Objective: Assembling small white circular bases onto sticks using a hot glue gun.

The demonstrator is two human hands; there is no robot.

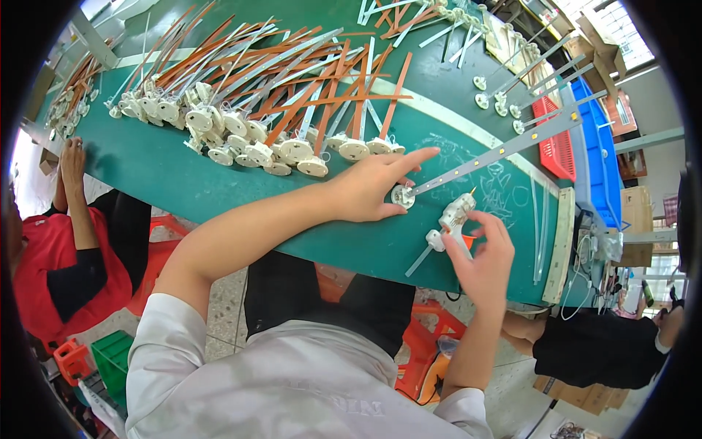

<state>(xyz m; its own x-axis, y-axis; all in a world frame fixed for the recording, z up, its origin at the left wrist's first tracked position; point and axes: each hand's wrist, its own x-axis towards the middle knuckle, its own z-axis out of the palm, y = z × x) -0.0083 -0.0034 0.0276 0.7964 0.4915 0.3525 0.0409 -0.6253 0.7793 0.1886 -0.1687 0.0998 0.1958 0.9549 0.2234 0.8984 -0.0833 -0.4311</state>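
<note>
My left hand (pixel 374 186) lies on the green bench top (pixel 161 172) and presses down the round white end cap (pixel 401 195) of a long white light strip (pixel 504 148) that runs off to the upper right. My right hand (pixel 482 256) holds a white soldering tool (pixel 452 218) upright near the bench's front edge, its tip pointing up just right of the end cap. A thin white cable hangs from the tool toward the lower left.
A large pile of strips with round white caps and orange tails (pixel 270 95) covers the bench behind my left hand. More capped strips (pixel 526 80) lie at the right, beside red (pixel 559 143) and blue (pixel 598 157) crates. Another person in red (pixel 51 256) sits left; a second person (pixel 599 347) sits right.
</note>
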